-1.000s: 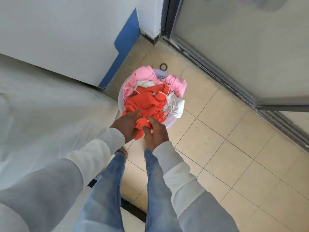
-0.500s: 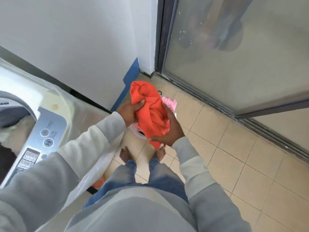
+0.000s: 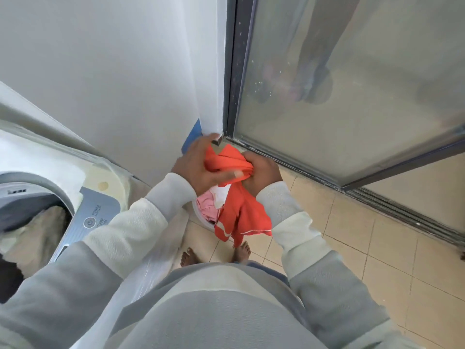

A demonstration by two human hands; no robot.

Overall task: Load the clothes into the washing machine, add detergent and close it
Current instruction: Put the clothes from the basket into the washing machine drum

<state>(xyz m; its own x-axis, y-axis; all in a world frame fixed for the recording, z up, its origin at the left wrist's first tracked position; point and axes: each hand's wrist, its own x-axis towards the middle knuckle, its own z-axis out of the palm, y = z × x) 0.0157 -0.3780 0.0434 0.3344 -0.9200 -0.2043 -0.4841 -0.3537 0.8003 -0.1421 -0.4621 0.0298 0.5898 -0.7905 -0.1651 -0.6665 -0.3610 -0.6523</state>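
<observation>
The orange garment (image 3: 242, 210) is held in the air to the right of the washing machine (image 3: 100, 210), above the basin (image 3: 201, 221) and not yet over the drum. The fingers of my right hand (image 3: 263, 172) are curled tight around the bunched upper part of the cloth. The left hand (image 3: 198, 170) grips the same bunch from the machine side, with its thumb (image 3: 227, 175) laid across the folds. The two hands are nearly touching, and the lower part of the garment hangs loose below them.

One second ago both hands were low in the basin, taking this piece from the top of the pile. Half a second ago it was lifted as a broad bundle, with the left hand at its edge and the right hand under it. Now it is gathered narrow between the fists, and more of the open drum (image 3: 37, 235) is in view, with some dull cloth already inside.

I count one orange garment, two hands and one basin. In the basin I can see one pink piece (image 3: 206, 208) and one white piece (image 3: 221, 195); the rest is hidden. There is one machine, and two bare feet (image 3: 188, 256) stand on the tiles to its right.
</observation>
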